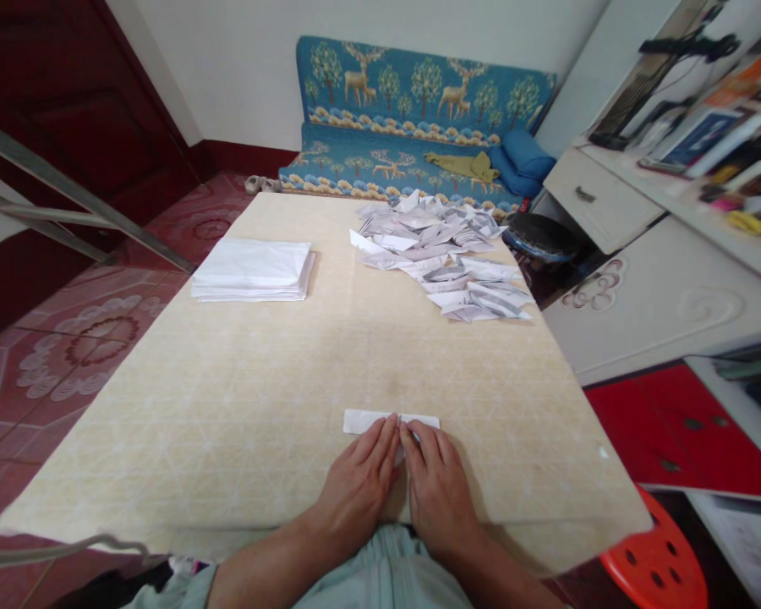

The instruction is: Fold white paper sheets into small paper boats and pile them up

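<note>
Near the front edge of the table lies a narrow folded strip of white paper (pixel 360 420), placed crosswise in front of me. My left hand (pixel 363 474) and my right hand (pixel 436 478) meet at its middle, with the fingertips pressed down on the paper. Both hands have their fingers close together, and the two index fingers almost touch. The palms and thumbs are mostly hidden, and my hands cover part of the paper's near side.
A stack of white paper sheets (pixel 250 271) lies at the table's left. A loose heap of folded paper pieces (pixel 444 245) covers the far right. Beyond the patterned tablecloth (pixel 260 364) stand a blue bench (pixel 380 161), a cabinet (pixel 665 279) and an orange stool (pixel 663 558).
</note>
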A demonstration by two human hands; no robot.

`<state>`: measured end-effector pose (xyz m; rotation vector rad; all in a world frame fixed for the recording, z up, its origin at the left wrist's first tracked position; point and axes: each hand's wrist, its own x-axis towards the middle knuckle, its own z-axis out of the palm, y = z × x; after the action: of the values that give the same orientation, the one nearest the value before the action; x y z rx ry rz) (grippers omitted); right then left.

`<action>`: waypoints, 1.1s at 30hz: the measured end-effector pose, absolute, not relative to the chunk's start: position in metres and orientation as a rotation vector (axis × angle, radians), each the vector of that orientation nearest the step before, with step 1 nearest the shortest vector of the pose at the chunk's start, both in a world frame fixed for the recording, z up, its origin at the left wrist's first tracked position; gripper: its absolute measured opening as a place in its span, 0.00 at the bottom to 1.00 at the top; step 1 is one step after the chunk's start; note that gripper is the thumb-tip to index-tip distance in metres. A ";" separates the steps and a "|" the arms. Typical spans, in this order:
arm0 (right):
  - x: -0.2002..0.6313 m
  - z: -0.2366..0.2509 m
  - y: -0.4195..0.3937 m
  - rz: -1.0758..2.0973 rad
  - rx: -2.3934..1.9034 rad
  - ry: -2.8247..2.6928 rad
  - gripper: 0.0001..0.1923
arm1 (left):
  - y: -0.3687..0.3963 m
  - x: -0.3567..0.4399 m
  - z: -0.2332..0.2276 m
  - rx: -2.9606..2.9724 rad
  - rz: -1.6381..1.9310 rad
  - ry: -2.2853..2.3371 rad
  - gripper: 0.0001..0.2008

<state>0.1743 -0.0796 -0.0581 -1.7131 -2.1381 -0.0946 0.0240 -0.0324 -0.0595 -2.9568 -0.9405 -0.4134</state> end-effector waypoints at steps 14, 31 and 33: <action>0.148 -0.072 -0.079 -0.022 -1.645 -2.124 0.30 | -0.033 0.021 -0.066 -3.025 -0.533 -0.955 0.22; 0.188 -0.054 -0.096 -0.031 -1.926 -2.143 0.39 | -0.031 -0.006 -0.042 -2.877 -0.527 -1.283 0.23; 0.194 -0.050 -0.093 -0.048 -1.901 -2.160 0.35 | -0.024 -0.011 -0.038 -2.904 -0.567 -1.316 0.21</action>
<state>0.1940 -0.0932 -0.0495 -1.9013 -2.1604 -0.0481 -0.0112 -0.0241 -0.0376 -2.9041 -1.3155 -0.5670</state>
